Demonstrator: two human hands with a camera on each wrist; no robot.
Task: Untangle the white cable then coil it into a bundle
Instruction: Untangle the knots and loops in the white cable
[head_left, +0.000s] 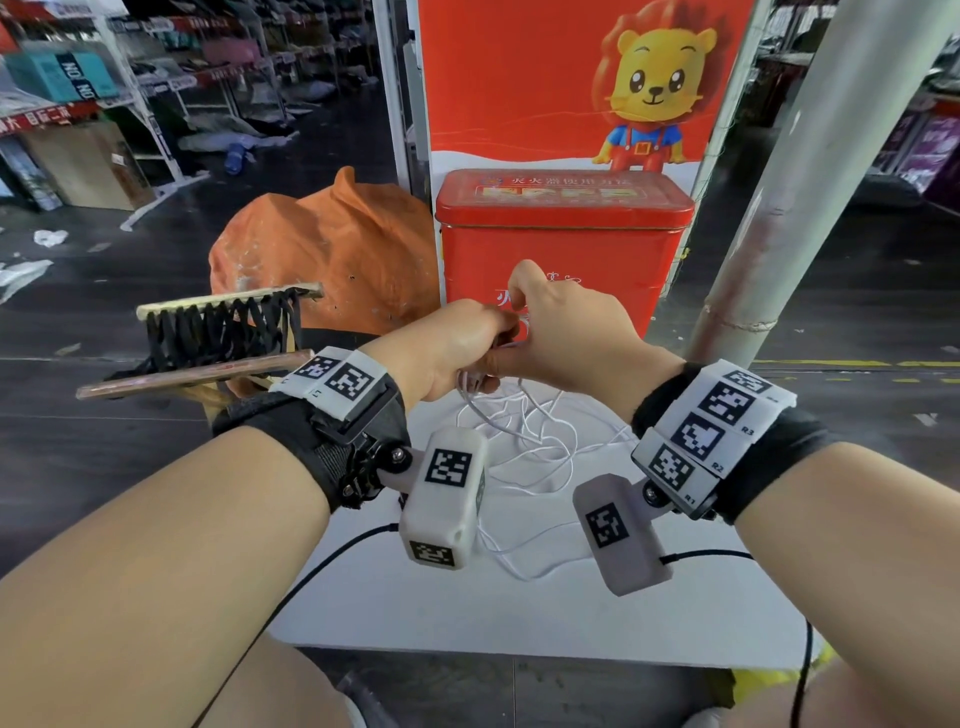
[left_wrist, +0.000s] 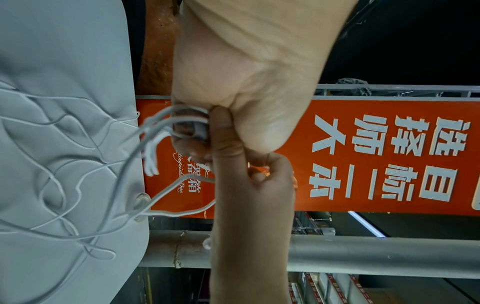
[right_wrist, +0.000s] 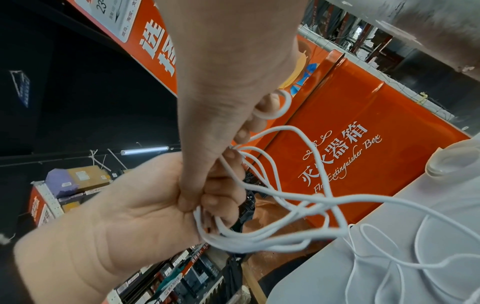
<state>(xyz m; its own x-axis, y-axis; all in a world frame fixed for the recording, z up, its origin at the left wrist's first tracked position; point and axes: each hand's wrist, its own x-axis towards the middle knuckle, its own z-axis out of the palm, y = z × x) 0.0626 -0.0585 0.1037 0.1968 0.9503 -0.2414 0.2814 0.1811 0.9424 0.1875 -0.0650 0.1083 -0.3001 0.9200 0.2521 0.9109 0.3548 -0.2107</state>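
A thin white cable (head_left: 530, 441) lies in tangled loops on the white table (head_left: 467, 613). My left hand (head_left: 488, 338) is raised above the table's far edge, curled in a fist that grips several gathered loops of the cable (left_wrist: 187, 123). My right hand (head_left: 524, 306) meets it from the right and pinches a strand, with a small loop (right_wrist: 281, 102) round one fingertip. From both hands, strands (right_wrist: 272, 232) hang down to the loose tangle (left_wrist: 64, 164) on the table. The fists hide the cable's ends.
A red fire extinguisher box (head_left: 566, 249) stands just beyond the hands at the table's far edge. An orange sack (head_left: 322, 249) and a wooden frame with black straps (head_left: 218, 332) sit to the left. A grey pole (head_left: 810, 171) rises on the right.
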